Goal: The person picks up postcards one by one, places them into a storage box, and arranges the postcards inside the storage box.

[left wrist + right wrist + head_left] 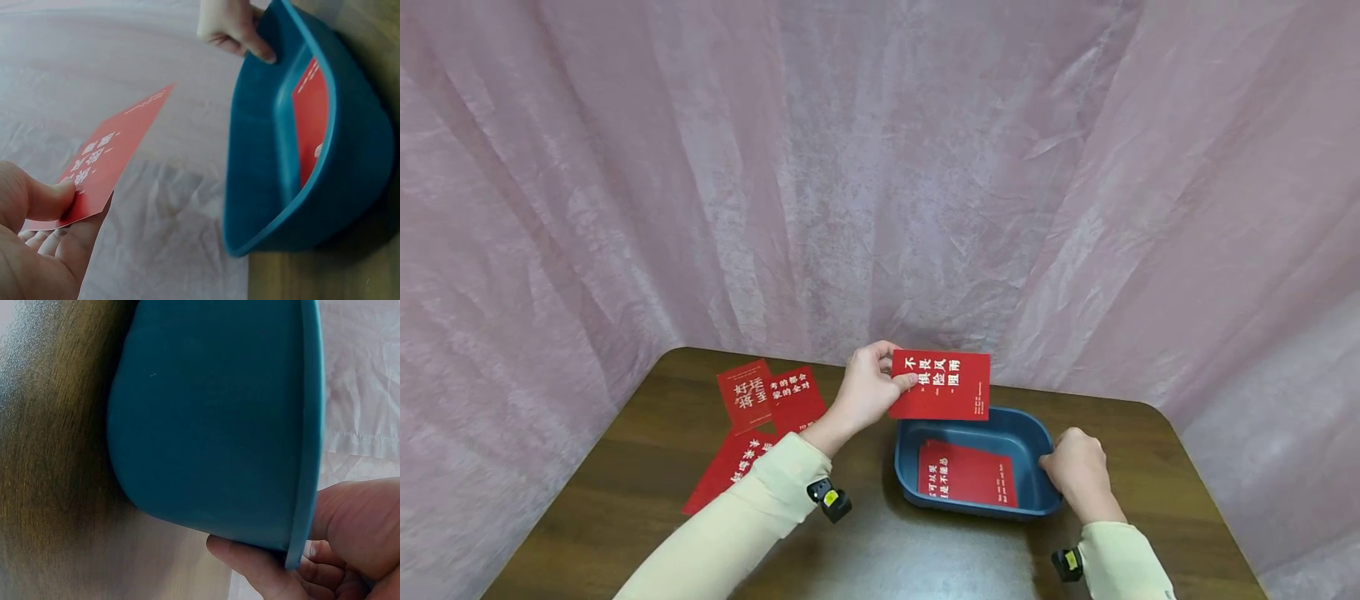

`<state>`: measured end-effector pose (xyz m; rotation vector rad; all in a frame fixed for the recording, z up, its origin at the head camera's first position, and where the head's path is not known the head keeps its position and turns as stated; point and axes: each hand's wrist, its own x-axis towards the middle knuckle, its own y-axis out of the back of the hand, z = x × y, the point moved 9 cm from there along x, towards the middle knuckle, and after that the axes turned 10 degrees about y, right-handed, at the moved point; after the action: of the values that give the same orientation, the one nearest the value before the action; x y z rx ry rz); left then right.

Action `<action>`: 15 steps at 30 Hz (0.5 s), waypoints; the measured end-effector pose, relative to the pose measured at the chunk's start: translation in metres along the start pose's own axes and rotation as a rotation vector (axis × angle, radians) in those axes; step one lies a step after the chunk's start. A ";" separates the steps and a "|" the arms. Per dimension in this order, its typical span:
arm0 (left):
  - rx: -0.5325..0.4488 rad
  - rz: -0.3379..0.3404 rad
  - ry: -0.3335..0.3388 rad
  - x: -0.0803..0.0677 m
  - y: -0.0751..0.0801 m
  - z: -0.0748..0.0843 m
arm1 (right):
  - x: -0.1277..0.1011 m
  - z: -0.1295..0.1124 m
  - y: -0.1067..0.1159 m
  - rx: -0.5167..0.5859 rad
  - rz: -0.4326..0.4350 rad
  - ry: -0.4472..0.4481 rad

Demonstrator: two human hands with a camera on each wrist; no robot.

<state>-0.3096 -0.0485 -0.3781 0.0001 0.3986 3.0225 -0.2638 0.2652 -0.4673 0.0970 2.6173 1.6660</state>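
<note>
Backdrop: pink curtain (880, 175) behind & on both sides of brown wood counter (617, 475).
L hand (867, 388): thumb on printed face, fingers behind; pinches 1 card by its L end, gap only card-thick.
Held card (953, 387): red w/ white print, face to head cam; in the air by tub's far L rim, apart from tub per L wrist view.
Tub (1028, 429): blue, on counter, R of L hand.
R hand (1079, 468): grips tub wall at R end, thumb inside, finger outside; exact spot of other fingers hard to tell.
Tub card (973, 475): 1 red card in tub, print up, close to near wall.
L-side cards: 3 red on counter: upper L card (741, 387), upper R card (797, 402) overlapping it, lower card (718, 479) partly hidden by L sleeve (730, 525).
Step (my read): L hand bringing held card to tub, R hand steadying.
Do it well: get whole card inside rim line first, lower it approx. flat, then ease thumb off; don't flick. Brace tub w/ R hand, no pulling, so it doesn't tip.
Watch: free R end prob. catches far rim or bends if lowered too soon; thin card may slide on tub card.
</note>
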 end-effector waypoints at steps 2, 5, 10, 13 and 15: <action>0.008 -0.010 0.001 -0.001 -0.008 -0.003 | 0.000 0.000 0.000 -0.001 -0.002 0.003; 0.029 -0.019 0.001 -0.003 -0.019 -0.006 | 0.000 0.000 0.001 -0.005 0.006 0.005; 0.066 -0.043 0.014 -0.004 -0.038 -0.016 | 0.000 0.002 0.002 -0.003 0.007 0.000; 0.101 -0.047 0.020 -0.005 -0.048 -0.022 | -0.001 0.002 0.002 -0.002 0.003 -0.005; 0.122 -0.049 0.027 -0.006 -0.053 -0.026 | -0.002 0.002 0.002 -0.003 0.004 -0.004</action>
<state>-0.2988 -0.0048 -0.4172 -0.0413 0.5753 2.9477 -0.2620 0.2678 -0.4668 0.1060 2.6130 1.6693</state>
